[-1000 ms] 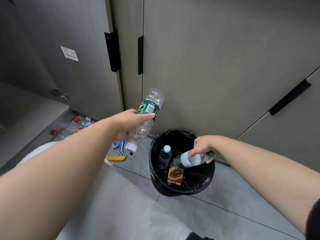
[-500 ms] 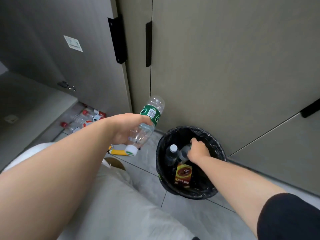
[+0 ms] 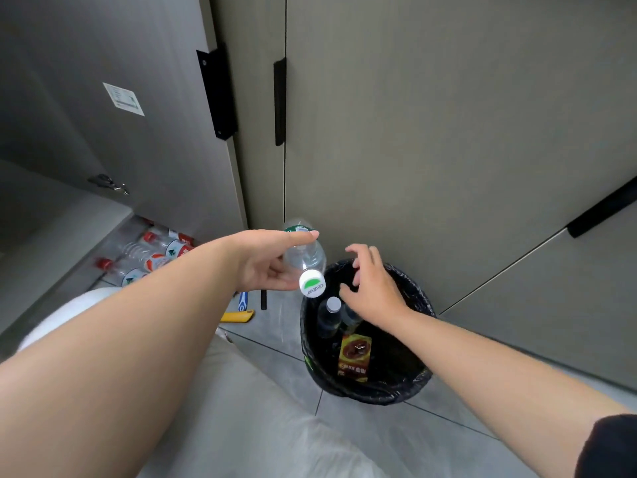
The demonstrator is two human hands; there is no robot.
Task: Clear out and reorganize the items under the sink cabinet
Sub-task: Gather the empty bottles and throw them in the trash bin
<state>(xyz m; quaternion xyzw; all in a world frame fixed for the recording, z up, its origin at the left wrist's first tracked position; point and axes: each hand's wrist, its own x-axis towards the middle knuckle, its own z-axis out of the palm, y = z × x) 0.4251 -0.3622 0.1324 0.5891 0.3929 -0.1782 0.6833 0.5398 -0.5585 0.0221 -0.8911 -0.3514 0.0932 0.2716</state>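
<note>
Bottle (image 3: pixel 306 255), clear, white cap (image 3: pixel 312 283) lowest, sits held in the left grip (image 3: pixel 270 267), thumb and fingers round it, beside the left rim of the bin (image 3: pixel 417 381). Right grip (image 3: pixel 372 288) hovers wide over the bin, holding nothing. Other bottles (image 3: pixel 151 253) lie in the cabinet (image 3: pixel 51 239).

Left hand (image 3: pixel 269 267): centre frame, forearm extended, gripping bottle (image 3: pixel 306 257). Right hand (image 3: pixel 374 291): right of centre, fingers spread, loosely bent.
</note>
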